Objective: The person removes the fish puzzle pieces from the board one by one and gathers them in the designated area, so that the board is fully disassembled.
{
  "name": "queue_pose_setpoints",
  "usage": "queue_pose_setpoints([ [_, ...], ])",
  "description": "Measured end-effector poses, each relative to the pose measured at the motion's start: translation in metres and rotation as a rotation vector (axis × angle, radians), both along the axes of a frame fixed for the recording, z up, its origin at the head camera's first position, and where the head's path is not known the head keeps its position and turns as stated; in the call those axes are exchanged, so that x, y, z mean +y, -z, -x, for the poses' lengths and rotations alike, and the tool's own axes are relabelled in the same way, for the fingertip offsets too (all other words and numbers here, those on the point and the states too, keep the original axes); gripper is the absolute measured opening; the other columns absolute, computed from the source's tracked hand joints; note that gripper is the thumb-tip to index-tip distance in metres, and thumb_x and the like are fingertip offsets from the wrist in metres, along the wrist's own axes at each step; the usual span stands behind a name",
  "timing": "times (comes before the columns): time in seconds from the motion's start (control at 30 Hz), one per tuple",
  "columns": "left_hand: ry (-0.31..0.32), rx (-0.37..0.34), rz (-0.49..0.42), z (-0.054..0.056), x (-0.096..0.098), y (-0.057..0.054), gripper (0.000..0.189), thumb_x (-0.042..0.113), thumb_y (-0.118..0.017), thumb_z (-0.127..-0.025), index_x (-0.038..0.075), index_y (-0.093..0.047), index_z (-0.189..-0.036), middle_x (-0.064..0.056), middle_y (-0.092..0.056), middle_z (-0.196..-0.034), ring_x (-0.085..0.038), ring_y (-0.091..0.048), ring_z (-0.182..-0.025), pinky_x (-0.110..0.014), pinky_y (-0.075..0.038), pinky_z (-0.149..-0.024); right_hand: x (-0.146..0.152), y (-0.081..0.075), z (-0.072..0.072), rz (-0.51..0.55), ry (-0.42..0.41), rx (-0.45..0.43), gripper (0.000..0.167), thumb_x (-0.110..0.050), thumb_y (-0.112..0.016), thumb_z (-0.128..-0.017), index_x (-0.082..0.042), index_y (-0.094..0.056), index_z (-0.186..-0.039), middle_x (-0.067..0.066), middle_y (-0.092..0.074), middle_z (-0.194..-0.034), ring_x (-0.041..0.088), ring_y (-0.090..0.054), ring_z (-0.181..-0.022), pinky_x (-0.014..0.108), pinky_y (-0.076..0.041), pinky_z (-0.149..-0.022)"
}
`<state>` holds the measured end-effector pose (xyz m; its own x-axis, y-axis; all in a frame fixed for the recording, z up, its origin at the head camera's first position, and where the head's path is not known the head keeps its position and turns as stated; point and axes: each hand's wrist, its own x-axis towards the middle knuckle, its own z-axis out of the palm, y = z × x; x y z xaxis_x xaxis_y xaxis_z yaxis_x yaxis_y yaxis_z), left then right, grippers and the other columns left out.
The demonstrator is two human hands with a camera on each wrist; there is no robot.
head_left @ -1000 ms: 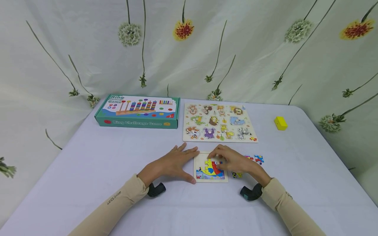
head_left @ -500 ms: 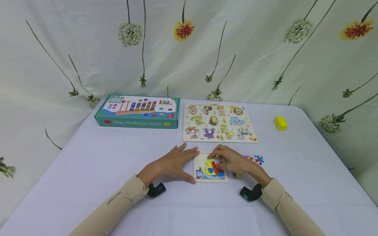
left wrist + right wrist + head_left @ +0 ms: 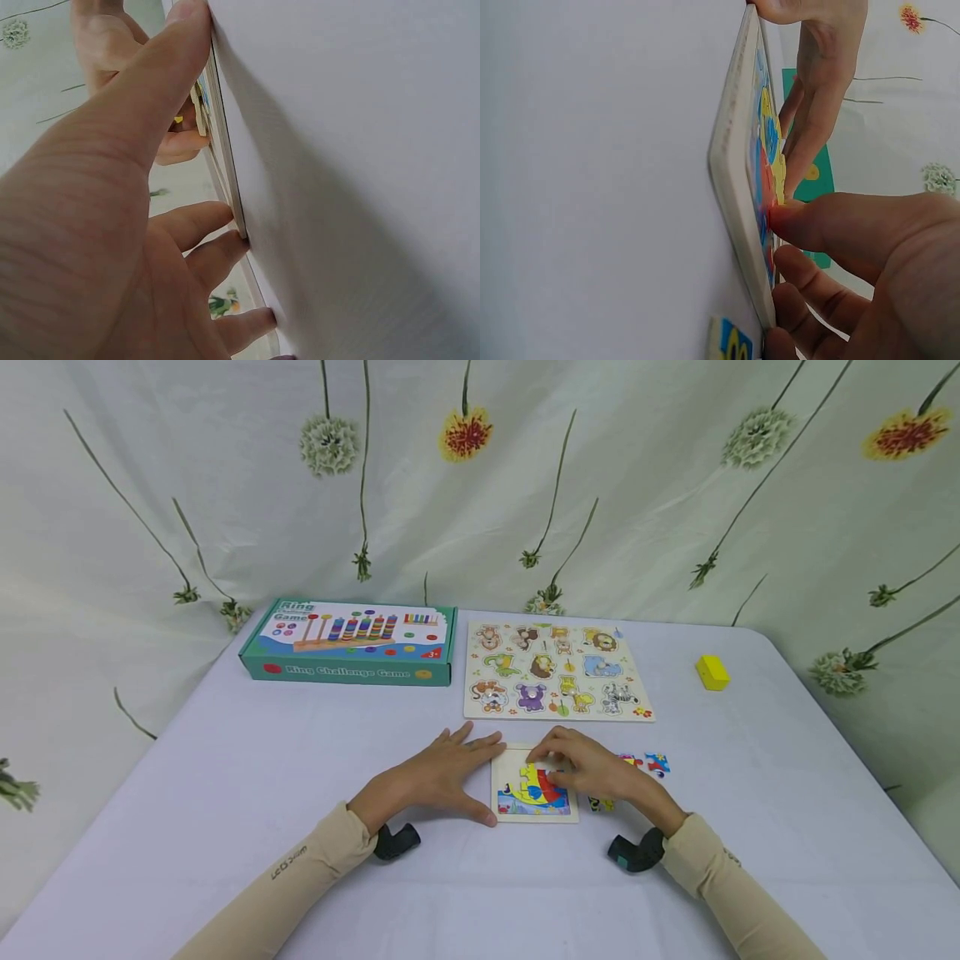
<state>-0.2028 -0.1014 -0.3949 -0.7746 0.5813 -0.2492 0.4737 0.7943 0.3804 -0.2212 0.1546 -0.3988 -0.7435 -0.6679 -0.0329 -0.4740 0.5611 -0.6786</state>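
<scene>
One puzzle board [image 3: 540, 818] touches my wide-spread left hand [image 3: 442, 777]; over it, my curled right hand [image 3: 588, 766] seemingly pinches a yellow piece [image 3: 530, 774].

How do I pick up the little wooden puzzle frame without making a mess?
Probably hold the puzzle frame by its left and right rims, a hand from each side, keeping it level. It's thin and lies flat, and the picture pieces inside might slip if it tips. The left hand is touching the left edge.
</scene>
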Motion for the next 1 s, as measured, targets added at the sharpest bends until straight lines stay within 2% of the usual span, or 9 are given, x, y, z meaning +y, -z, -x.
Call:
queue_pose_setpoints([
  [0.33,0.000,-0.008,-0.004,-0.0003,-0.0004,-0.0008,0.100,0.063,-0.074,-0.069,0.024,-0.031,-0.151,0.007,-0.020,-0.159,-0.030,0.000,-0.148,-0.054,-0.003,-0.118,-0.0021,-0.0010,-0.0018,0.007,0.028,0.019,0.024,-0.007,-0.065,-0.089,-0.014,-0.070,-0.111,0.001,-0.059,-0.108,0.017,-0.049,-0.093,0.031,-0.045,-0.081],
  [0.6,0.002,-0.009,0.005,0.0004,-0.0001,-0.0019,0.102,0.063,-0.074,-0.070,0.023,-0.030,-0.152,0.007,-0.019,-0.159,-0.029,0.001,-0.148,-0.053,-0.003,-0.118,-0.0025,-0.0007,-0.0020,0.024,0.049,0.001,0.025,-0.005,-0.065,-0.088,-0.015,-0.069,-0.111,0.001,-0.059,-0.110,0.017,-0.048,-0.093,0.031,-0.044,-0.081],
  [1.0,0.000,-0.011,0.001,0.0001,-0.0008,-0.0009,0.101,0.064,-0.073,-0.070,0.024,-0.029,-0.152,0.007,-0.019,-0.159,-0.029,0.001,-0.148,-0.052,-0.003,-0.118,-0.0033,-0.0013,-0.0028,0.015,0.058,0.006,0.025,-0.005,-0.066,-0.087,-0.014,-0.066,-0.111,0.001,-0.058,-0.104,0.018,-0.049,-0.091,0.031,-0.045,-0.080],
])
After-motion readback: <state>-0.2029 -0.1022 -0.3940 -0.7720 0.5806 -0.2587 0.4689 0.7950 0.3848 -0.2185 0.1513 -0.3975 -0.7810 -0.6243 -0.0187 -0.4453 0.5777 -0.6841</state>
